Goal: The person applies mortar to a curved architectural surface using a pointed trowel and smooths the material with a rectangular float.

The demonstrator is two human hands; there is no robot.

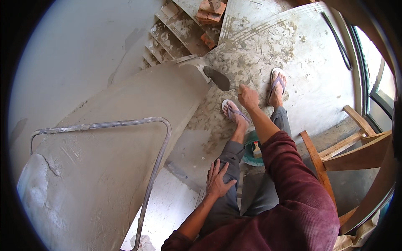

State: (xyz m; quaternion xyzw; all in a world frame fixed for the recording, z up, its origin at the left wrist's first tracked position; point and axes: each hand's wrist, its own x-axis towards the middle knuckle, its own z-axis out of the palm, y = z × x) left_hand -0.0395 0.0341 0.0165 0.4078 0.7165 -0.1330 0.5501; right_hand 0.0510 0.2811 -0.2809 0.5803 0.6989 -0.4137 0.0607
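My right hand reaches forward, shut on the handle of a pointed trowel whose blade carries grey mortar. The blade touches the upper corner of a freshly plastered grey stair wall. My left hand lies flat on my left thigh, fingers spread, holding nothing. My feet in flip-flops stand on the mortar-spattered concrete landing.
A bent metal rod frame runs over the plastered wall at the left. Concrete steps with loose bricks rise at the top. A green pan sits behind my legs. A wooden frame stands at the right by a window.
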